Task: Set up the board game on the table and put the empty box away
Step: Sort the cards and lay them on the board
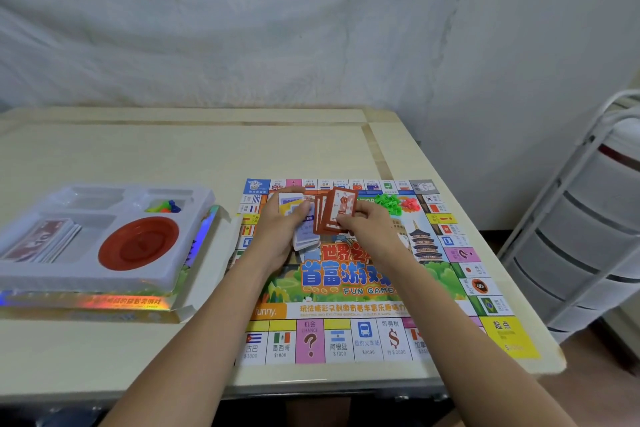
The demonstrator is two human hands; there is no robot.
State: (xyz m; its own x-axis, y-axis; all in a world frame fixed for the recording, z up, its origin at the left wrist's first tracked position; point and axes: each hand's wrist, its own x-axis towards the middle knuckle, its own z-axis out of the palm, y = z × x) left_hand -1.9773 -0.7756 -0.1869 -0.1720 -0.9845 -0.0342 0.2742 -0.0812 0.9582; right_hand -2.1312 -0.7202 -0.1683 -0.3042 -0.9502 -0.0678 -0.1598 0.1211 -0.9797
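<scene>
Two hands are working above the far half of the game board (349,288), which is lying flat on the right part of the cream table (138,156). The left hand (277,236) is curling its fingers around a stack of blue-and-white cards (304,229), holding it upright over the board. The right hand (367,229) is pinching a fan of red-backed cards (334,215) between thumb and fingers, just right of the blue stack and overlapping it. Beyond the right hand, a heap of small green houses (389,201) and a smaller heap of red pieces (410,204) are sitting on the board near its far right corner. To the left, well apart from the board, the white plastic insert tray (104,274) is resting on the shiny game box (104,305). The tray is holding a red round dish (138,248) in its near right well, a pile of paper money (45,244) in its left well, and a few coloured pawns (164,207) in a far compartment. A white drawer cart (588,236) is standing to the right of the table.
</scene>
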